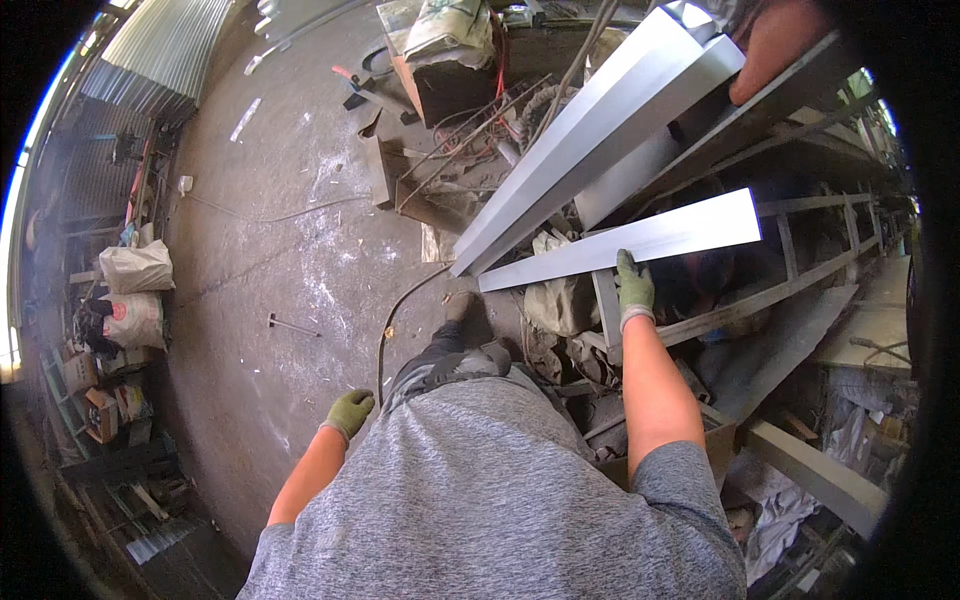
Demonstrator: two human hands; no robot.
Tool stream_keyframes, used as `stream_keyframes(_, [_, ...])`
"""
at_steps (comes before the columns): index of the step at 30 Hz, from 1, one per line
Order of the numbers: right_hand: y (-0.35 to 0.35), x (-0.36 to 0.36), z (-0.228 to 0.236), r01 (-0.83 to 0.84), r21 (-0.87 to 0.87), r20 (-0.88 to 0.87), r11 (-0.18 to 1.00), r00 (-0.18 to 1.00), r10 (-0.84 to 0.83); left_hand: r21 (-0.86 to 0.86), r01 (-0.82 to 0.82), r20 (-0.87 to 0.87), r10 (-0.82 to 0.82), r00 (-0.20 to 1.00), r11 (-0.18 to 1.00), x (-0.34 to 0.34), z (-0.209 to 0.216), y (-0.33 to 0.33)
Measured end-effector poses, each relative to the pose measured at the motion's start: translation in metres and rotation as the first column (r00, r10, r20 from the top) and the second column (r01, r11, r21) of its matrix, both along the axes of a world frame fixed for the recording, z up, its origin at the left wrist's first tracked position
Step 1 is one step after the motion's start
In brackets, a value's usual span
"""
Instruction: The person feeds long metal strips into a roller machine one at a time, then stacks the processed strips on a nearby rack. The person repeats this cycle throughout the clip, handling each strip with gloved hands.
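My right hand (pixel 635 287), in a green glove, grips the lower edge of a silvery flat metal strip (pixel 640 236). The strip slants from near my feet up to the right and lies across a metal frame (pixel 607 305). My left hand (pixel 350 412), gloved alike, hangs at my left side with its fingers curled and nothing visible in them. Beyond the strip, long bent metal profiles (pixel 590 130) lean up toward the top right. Near their upper end shows what looks like another person's arm (pixel 780 45), partly cut off.
Ahead stands a cluttered pile with a brown box (pixel 440 90) and wires. A dark hose (pixel 384 340) runs along the floor beside me. A small T-shaped metal tool (pixel 293 324) lies farther left. White sacks (pixel 137 267) and stacked corrugated sheets (pixel 165 55) line the left side.
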State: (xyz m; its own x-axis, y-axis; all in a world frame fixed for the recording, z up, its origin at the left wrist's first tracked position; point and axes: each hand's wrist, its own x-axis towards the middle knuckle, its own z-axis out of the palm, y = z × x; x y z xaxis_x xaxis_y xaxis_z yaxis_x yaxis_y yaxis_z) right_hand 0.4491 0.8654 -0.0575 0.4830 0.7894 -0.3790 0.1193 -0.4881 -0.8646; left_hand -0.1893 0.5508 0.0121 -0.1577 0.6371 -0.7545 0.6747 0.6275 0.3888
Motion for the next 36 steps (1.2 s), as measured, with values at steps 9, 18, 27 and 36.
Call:
stream_keyframes(9, [-0.092,-0.053,-0.047,-0.222,-0.417,0.232,0.881,0.912,0.339,-0.03,-0.092,-0.018,0.091,0.996,0.995,-0.023,0.002,-0.024])
stream_keyframes(18, [-0.225,-0.137,-0.002,-0.421,-0.542,0.021,0.727,0.858,0.513,-0.01,0.248,0.027,-0.247,0.969,0.969,-0.07,-0.014,0.03])
stream_keyframes(27, [-0.388,-0.165,0.026,-0.203,-0.604,0.04,0.771,0.958,0.283,0.138,0.394,0.163,-0.413,0.896,0.909,-0.087,-0.097,0.132])
stream_keyframes(36, [-0.607,-0.255,0.041,-0.006,-0.695,0.043,0.719,0.998,0.05,0.132,0.804,0.131,-0.814,0.566,0.58,-0.012,-0.13,0.132])
